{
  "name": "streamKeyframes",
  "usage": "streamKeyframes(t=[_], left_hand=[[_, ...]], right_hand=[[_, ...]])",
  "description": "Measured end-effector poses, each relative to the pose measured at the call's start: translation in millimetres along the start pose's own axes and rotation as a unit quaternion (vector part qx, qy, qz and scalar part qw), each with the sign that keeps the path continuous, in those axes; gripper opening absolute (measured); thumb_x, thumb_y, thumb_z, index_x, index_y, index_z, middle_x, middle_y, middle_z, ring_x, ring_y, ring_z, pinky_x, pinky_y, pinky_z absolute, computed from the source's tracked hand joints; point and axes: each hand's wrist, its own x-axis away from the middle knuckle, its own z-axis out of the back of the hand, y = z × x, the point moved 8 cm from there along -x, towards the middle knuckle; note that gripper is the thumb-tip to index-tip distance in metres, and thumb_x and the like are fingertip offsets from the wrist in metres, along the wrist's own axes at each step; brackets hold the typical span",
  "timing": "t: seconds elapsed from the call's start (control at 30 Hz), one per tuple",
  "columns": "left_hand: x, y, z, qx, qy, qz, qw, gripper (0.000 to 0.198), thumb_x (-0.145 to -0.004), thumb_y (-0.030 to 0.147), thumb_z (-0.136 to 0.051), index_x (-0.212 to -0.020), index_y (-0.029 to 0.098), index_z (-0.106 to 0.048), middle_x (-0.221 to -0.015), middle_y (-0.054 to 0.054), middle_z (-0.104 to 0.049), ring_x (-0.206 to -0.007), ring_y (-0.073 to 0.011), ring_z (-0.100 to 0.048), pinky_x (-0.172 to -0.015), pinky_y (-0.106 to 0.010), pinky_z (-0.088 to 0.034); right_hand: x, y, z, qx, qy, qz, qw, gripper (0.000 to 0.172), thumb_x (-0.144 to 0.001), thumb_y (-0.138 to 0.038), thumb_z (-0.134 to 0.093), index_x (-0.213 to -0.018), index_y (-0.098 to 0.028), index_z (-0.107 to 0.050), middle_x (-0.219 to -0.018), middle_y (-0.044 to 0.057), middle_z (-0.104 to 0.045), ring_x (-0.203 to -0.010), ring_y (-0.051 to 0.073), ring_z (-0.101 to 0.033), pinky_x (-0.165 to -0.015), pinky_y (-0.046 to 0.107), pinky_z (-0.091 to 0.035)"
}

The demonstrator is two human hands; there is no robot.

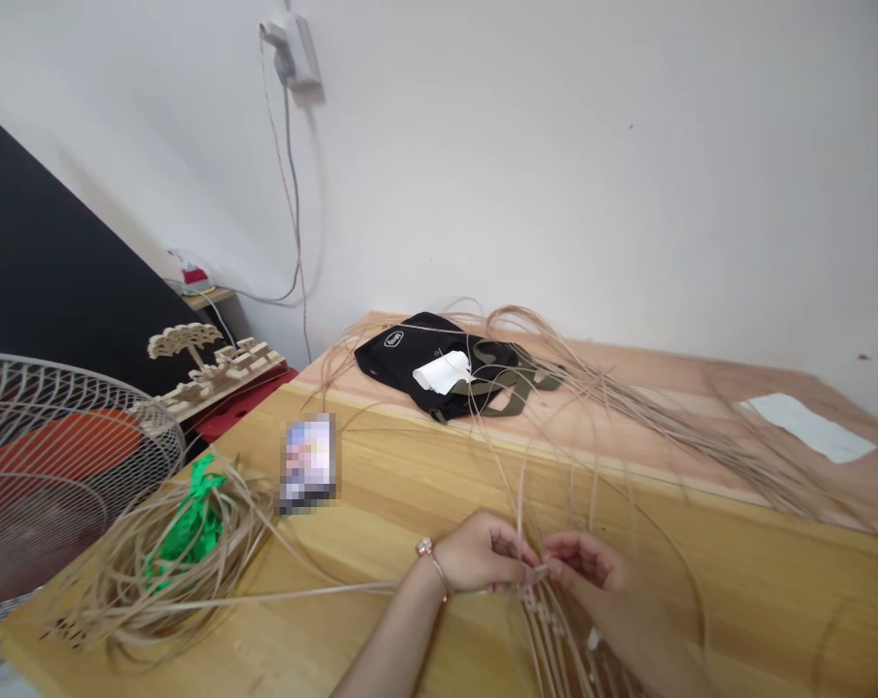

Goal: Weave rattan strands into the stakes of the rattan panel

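My left hand, with a bracelet at the wrist, pinches a thin tan rattan strand that runs off to the left. Close beside it, my right hand has thumb and fingertips closed on the same strand, where it meets the upright strands. Below the fingers lies a partly woven rattan piece, its several strands spreading toward the bottom edge; my right forearm covers part of it. Loose strand ends stick up past both hands. A coil of rattan with green ribbon rests on the table at left.
A black bag with white paper lies near the wall. Long loose strands stretch across the back right, beside a white sheet. A blurred-out phone-like object sits mid-left. A fan and wooden model stand left.
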Motion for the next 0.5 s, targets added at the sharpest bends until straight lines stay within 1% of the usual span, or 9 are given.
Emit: streamKeyframes(t=[0.13, 0.3, 0.43, 0.5], left_hand=[[0.9, 2.8, -1.0, 0.007, -0.001, -0.005, 1.000, 0.046, -0.053, 0.043, -0.067, -0.083, 0.008, -0.063, -0.054, 0.002, -0.051, -0.039, -0.0022, -0.039, -0.039, -0.017, -0.029], [1.6, 5.2, -0.9, 0.017, 0.007, -0.003, 1.000, 0.048, -0.051, 0.044, -0.068, -0.081, 0.008, -0.063, -0.051, 0.003, -0.050, -0.038, -0.0023, -0.039, -0.038, -0.017, -0.029], [1.0, 5.2, -0.1, 0.025, 0.012, -0.003, 1.000, 0.049, -0.049, 0.043, -0.069, -0.081, 0.007, -0.064, -0.051, 0.003, -0.050, -0.037, -0.0031, -0.040, -0.038, -0.017, -0.030], [0.4, 5.3, -0.1, 0.031, 0.012, -0.008, 0.999, 0.047, -0.048, 0.042, -0.070, -0.080, 0.007, -0.064, -0.052, 0.002, -0.052, -0.037, -0.0032, -0.041, -0.038, -0.017, -0.031]], right_hand=[[-2.1, 7.3, 0.0, -0.075, 0.003, -0.018, 0.997, 0.021, -0.064, -0.031, -0.062, -0.078, -0.017, -0.056, -0.076, 0.004, -0.064, -0.074, 0.016, -0.061, -0.071, 0.028, -0.048], [-1.1, 14.0, -1.6, -0.118, -0.004, -0.051, 0.992, 0.024, -0.064, -0.032, -0.064, -0.080, -0.017, -0.057, -0.080, 0.005, -0.065, -0.075, 0.017, -0.061, -0.070, 0.028, -0.048], [-4.5, 18.9, -0.3, -0.140, 0.003, -0.039, 0.989, 0.026, -0.059, -0.033, -0.068, -0.077, -0.018, -0.058, -0.076, 0.004, -0.065, -0.073, 0.016, -0.060, -0.069, 0.026, -0.047], [-6.2, 22.2, -0.5, -0.140, 0.000, -0.038, 0.989, 0.026, -0.060, -0.034, -0.068, -0.077, -0.018, -0.058, -0.077, 0.004, -0.065, -0.073, 0.015, -0.060, -0.070, 0.026, -0.047]])
